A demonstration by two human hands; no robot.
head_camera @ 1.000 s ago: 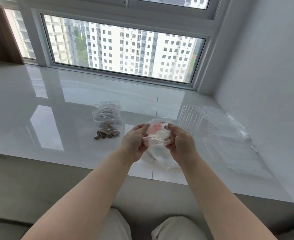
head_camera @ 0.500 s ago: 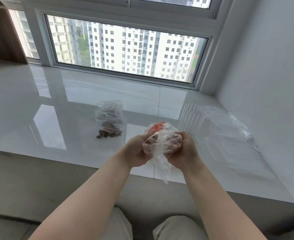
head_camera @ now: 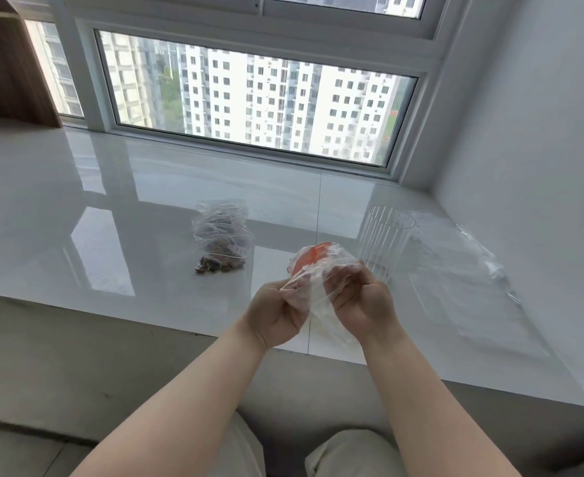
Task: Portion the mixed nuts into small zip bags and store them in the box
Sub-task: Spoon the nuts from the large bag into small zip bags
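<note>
My left hand (head_camera: 276,311) and my right hand (head_camera: 362,297) both grip a crumpled clear zip bag (head_camera: 321,270) with a red-orange patch near its top, held above the front edge of the sill. Its lower part hangs between my wrists. A clear bag of mixed nuts (head_camera: 222,235) lies on the white sill to the left, with brown nuts gathered at its near end. A clear ribbed plastic cup (head_camera: 383,242) stands just behind my right hand. A clear flat plastic box (head_camera: 469,287) lies to the right of the cup.
The glossy white sill (head_camera: 77,218) runs under a wide window (head_camera: 256,98). A white wall (head_camera: 541,166) closes the right side, and a wooden shelf side (head_camera: 8,63) stands at the far left. Grey floor and my knees (head_camera: 345,452) lie below the sill's front edge.
Both hands have kept hold of the zip bag and worked it between the fingers; the bag has crumpled and its red-orange part now shows at the top. The view shifted slightly.
</note>
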